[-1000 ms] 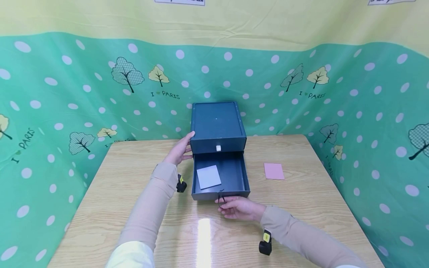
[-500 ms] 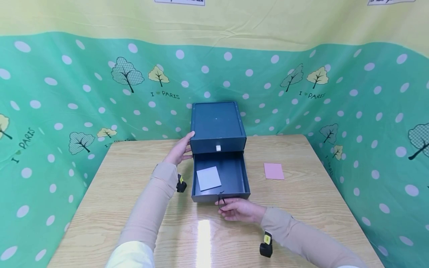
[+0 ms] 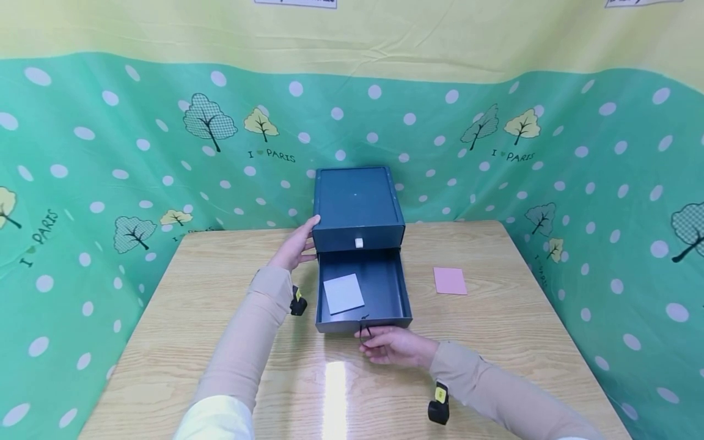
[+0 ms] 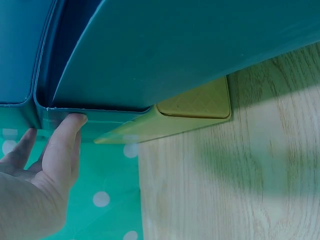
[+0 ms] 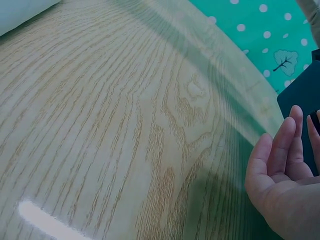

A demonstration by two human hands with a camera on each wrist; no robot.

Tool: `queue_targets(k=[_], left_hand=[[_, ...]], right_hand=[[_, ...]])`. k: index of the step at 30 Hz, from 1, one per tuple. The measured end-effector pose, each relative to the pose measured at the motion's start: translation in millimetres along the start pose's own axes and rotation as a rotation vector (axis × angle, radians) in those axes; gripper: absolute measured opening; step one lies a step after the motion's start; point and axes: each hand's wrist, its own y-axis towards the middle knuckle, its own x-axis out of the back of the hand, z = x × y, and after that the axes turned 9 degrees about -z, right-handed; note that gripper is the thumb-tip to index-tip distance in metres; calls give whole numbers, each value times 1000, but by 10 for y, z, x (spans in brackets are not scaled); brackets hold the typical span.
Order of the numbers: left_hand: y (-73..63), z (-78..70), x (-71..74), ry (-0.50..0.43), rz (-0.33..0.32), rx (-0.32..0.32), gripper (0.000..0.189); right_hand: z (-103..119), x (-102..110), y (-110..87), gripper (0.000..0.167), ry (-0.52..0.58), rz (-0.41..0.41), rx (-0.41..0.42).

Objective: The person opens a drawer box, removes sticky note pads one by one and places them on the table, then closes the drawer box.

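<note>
A dark blue two-drawer box (image 3: 357, 197) stands at the back of the table. Its upper drawer, with a white knob (image 3: 359, 243), is closed, while the lower drawer (image 3: 385, 290) is pulled out. Inside that drawer lies a pale blue paper square (image 3: 343, 294), to the left. My left hand (image 3: 293, 249) rests against the box's left side; in the left wrist view its thumb (image 4: 62, 145) presses on the edge. At the drawer's front, my right hand (image 3: 397, 347) holds a black cord loop (image 3: 360, 336) with its fingertips, the other fingers loosely bent.
A pink paper square (image 3: 450, 281) lies on the wooden table (image 3: 231, 269) to the right of the box. Behind and beside the table hangs a green dotted cloth (image 3: 264, 201). Black cameras (image 3: 439, 410) hang at both wrists.
Over the last second the lower drawer has come slightly toward me, along with my right hand and the pale blue paper. My left hand has stayed on the box's side.
</note>
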Motion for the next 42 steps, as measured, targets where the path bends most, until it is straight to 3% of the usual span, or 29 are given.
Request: queue_targets(k=[12,20,25,34,42], left_hand=[[-39,-42,4,-7,16,16,84],[-9,-18,-1,1,-9,15,86],[-11,-15,-7,-2,-5,16,85],[-13,-11,-1,0,-11,16,86],[-10,-7,-2,0,-11,14,87]], right_hand=[[-31,-5,-22,44,-2,22,3],[-20,-11,-36,47,-13,10,-7],[-29,32,-48,46,-30,45,6],[-50,156,-45,45,-152,120,31],[-35,181,-72,43,-346,137,32]])
